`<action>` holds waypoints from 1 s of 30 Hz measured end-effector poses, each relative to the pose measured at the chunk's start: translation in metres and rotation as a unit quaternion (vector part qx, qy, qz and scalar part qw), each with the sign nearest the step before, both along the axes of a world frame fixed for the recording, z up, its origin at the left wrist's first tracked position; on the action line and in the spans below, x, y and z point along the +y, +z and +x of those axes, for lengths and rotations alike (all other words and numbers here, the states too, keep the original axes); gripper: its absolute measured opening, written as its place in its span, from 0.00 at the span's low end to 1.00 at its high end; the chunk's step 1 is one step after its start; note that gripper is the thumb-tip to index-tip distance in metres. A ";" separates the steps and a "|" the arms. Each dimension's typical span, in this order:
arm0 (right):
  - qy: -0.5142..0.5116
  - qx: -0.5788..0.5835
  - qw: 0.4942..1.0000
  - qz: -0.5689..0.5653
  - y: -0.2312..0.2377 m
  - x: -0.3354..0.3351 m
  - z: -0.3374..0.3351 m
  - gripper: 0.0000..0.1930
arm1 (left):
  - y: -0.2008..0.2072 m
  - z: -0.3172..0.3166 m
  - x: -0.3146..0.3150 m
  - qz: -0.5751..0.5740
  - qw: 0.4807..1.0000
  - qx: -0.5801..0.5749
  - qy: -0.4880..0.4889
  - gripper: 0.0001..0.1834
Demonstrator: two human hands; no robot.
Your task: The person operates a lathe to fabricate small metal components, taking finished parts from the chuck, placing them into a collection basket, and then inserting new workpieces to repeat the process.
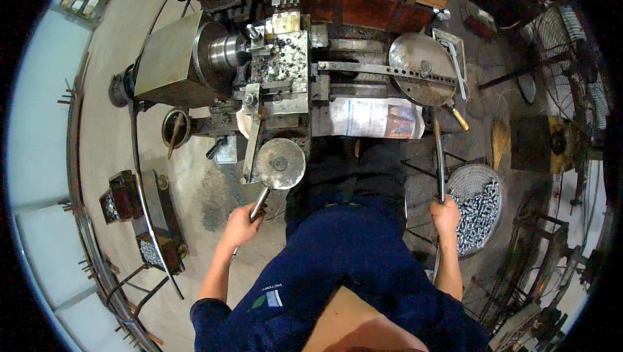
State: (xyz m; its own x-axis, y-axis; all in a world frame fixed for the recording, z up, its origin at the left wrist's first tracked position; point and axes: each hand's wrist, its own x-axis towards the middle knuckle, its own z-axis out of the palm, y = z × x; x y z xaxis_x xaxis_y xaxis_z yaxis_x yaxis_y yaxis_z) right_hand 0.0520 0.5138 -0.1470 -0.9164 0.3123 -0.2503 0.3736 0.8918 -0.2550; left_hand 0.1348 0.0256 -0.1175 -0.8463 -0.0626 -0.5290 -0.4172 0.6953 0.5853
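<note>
My left hand (243, 225) is closed around a metal lever (263, 196) that slopes down from a round steel disc (279, 163) at the near left of a small lathe. On the other side, my right hand (444, 214) grips a long metal bar (440, 163) standing off the machine's right end. The cylindrical metal spindle (227, 51) faces a tool slide (289, 69) strewn with dark and shiny chips. A perforated flat arm (363, 67) runs from the slide over a large round plate (412, 56). Whether a workpiece sits at the spindle, I cannot tell.
Right of my right hand stands a round basket (462, 178) of small metal parts. A printed sheet (370, 117) lies along the lathe's front. Boxes of parts (159, 251) and a bent metal rod (146, 206) are at left. A fan (561, 53) stands far right.
</note>
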 end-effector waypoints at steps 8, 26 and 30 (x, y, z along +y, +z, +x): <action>-0.024 -0.077 0.977 0.198 0.006 0.124 -0.097 0.22 | 0.012 -0.013 -0.048 0.217 0.971 -0.091 0.029 0.20; 0.099 0.204 0.972 0.060 -0.017 0.033 -0.100 0.27 | -0.258 -0.070 -0.196 -0.422 0.869 0.159 0.203 0.27; 0.130 0.243 0.961 -0.006 0.031 0.003 -0.125 0.23 | -0.193 -0.091 -0.211 -0.389 0.917 0.074 -0.044 0.24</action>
